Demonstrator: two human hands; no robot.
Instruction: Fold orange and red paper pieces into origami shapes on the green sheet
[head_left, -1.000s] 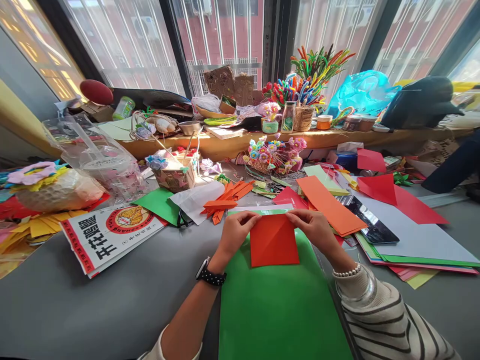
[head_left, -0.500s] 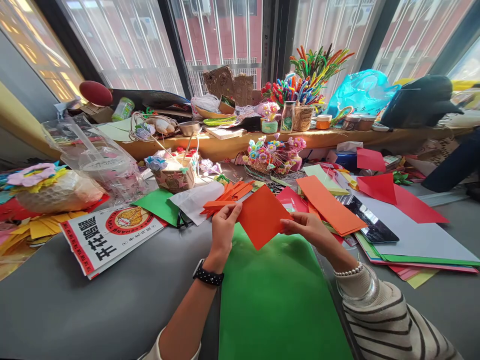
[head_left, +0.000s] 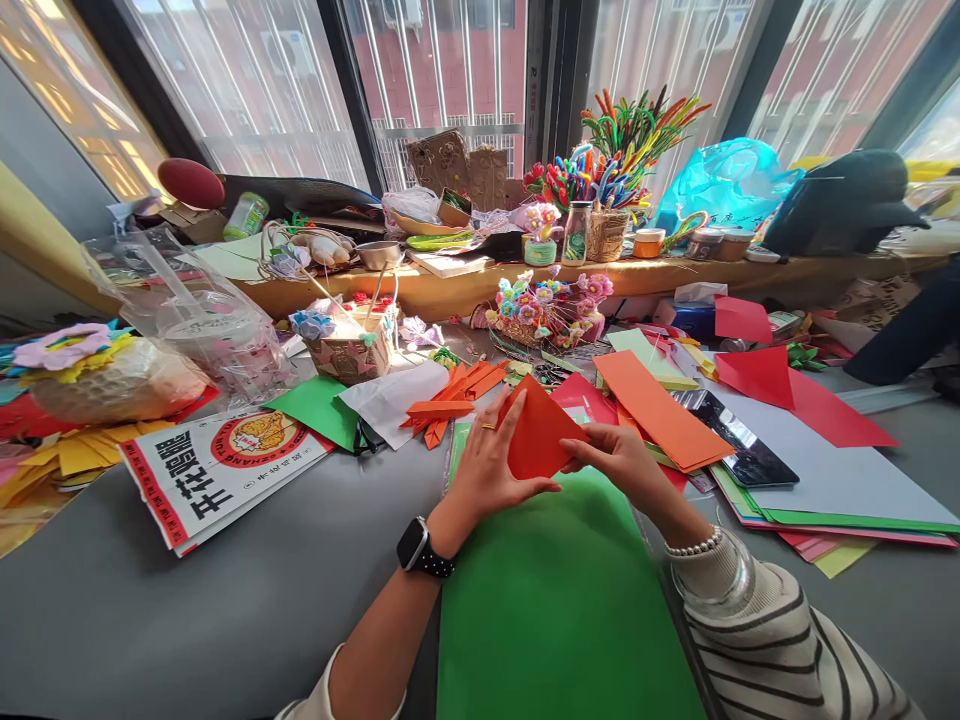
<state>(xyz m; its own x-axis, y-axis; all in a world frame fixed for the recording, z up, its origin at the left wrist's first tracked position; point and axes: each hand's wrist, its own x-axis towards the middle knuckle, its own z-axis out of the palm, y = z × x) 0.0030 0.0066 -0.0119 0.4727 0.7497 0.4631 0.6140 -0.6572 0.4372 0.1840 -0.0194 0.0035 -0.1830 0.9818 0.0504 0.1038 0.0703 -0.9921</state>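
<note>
A square of orange paper [head_left: 536, 430] is held up cornerwise over the green mat [head_left: 555, 600]. The right corner is pinched between thumb and fingers of my right hand [head_left: 622, 465]. My left hand [head_left: 484, 470] lies against the sheet's left side with fingers spread and thumb stretched along the lower edge, hiding the left corner. Just behind the left hand sit several folded orange paper strips [head_left: 457, 395]. To the right of the square lies a stack of orange paper rectangles [head_left: 660, 410].
A phone [head_left: 742, 440] rests on stacked coloured sheets [head_left: 847, 480] at right. A printed paper bag [head_left: 225, 470] lies left, near a green sheet [head_left: 319, 410]. Behind are a small basket [head_left: 349, 355], crocheted flowers [head_left: 536, 305] and a cluttered sill [head_left: 450, 285].
My left hand has let go of the paper's left corner, moved right and spread across the sheet's left side. My right hand keeps its pinch in nearly the same place.
</note>
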